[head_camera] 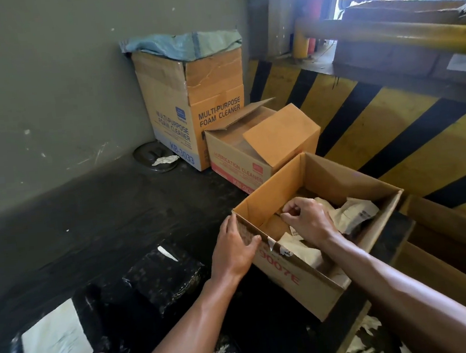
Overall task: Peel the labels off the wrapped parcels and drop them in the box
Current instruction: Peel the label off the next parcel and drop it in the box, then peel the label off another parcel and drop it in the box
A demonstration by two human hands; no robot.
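Cardboard box [308,291] sits right of two black parcels [165,279], its near corner gripped between the thumb and fingers of the left hand [237,247], while the right hand [307,221], inside it, pinches a crumpled label [287,207] above other peeled ones.
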